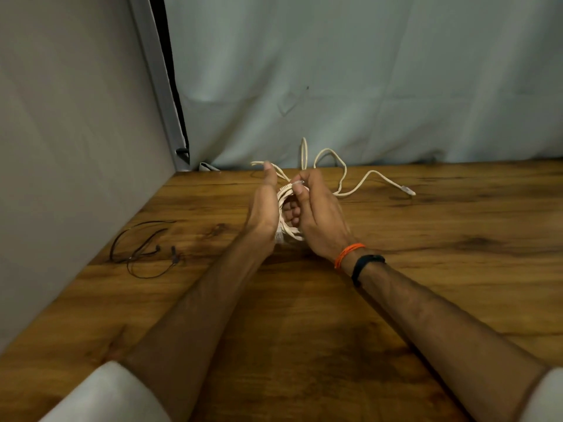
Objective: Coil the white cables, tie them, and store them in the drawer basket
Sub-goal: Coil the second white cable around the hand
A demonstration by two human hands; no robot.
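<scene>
Coiled white cable mostly hidden between hands; left hand fingers unseen.

No readable text, label, brand or number shows anywhere. The white cable, the black wristband and the wooden counter carry no legible markings.
</scene>
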